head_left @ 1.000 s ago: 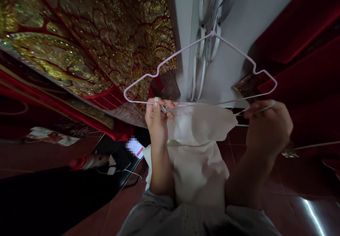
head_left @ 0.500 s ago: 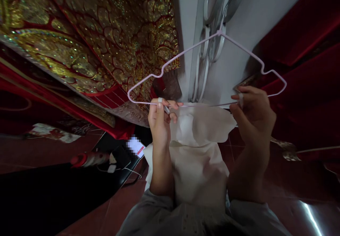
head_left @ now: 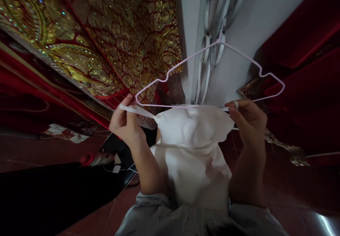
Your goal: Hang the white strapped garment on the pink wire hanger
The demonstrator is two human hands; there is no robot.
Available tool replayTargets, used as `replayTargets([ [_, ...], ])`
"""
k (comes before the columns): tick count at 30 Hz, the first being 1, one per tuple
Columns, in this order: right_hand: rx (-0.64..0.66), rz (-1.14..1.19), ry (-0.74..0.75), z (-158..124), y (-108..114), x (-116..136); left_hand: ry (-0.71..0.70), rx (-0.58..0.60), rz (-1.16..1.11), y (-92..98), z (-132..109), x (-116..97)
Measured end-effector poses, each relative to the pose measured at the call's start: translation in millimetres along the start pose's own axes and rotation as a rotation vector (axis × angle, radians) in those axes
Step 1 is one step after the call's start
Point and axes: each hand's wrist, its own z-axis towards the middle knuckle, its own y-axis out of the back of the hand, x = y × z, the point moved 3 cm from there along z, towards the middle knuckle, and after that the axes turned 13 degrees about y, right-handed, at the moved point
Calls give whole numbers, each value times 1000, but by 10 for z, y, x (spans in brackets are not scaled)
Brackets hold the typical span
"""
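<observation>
A pale lilac clothes hanger [head_left: 219, 41] hangs in front of me by its metal hook. Its bottom bar runs along the top edge of a white garment [head_left: 191, 129], which drapes down towards my body. My left hand [head_left: 130, 126] is closed on a thin white strap [head_left: 140, 112], stretched out from the garment's left top corner, below the hanger's left end. At the other side my right hand [head_left: 249, 122] pinches the right strap [head_left: 225, 109] close to the bar. Part of that strap is hidden behind the fingers.
Gold-sequined red garments [head_left: 111, 51] hang close on the left, dark red cloth [head_left: 308, 80] on the right. Behind the hanger are curved metal bars [head_left: 205, 51] against a pale panel. Low on the left, a red-capped bottle [head_left: 98, 158] and a white charger [head_left: 116, 168] rest on a black surface.
My left hand has moved left, away from the bar, drawing the strap out sideways. The right hand has shifted slightly left and down. The hanger sits a little lower in view.
</observation>
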Motion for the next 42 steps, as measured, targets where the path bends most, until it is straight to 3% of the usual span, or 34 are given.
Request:
replayTargets([
  [5,-29,16,66,-111,-117,-33,-65,545,294,-311,291,-279],
  [11,0,-68,124,-155,-219,-34,-132,741,543,-696,477,-460],
  [13,-2,-80,136,-137,-223,-29,-103,676,420,-715,450,-422],
  [15,-1,-86,151,-120,-221,-19,-18,457,167,-650,370,-310],
  [17,7,-94,181,-109,-216,4,153,202,-114,-547,220,-111],
  [18,21,-106,200,-104,-212,20,284,158,-202,-523,120,7],
  [21,53,-185,289,-82,-157,95,539,258,-240,-532,-166,236],
  [23,14,-261,360,-56,-54,155,557,296,-249,-537,-270,261],
  [26,-224,-378,409,-6,221,211,508,302,-281,-527,-294,204],
  [29,-508,-431,316,35,556,157,478,316,-240,-504,-265,153],
  [33,-614,-423,111,57,954,1,466,318,-178,-485,-263,134],
  [36,-465,-400,-146,36,1183,-61,450,318,-210,-501,-269,120],
  [39,-111,-373,-412,13,1276,-44,446,329,-268,-523,-263,109],
  [42,113,-306,-498,31,1262,31,452,334,-271,-522,-253,109],
])
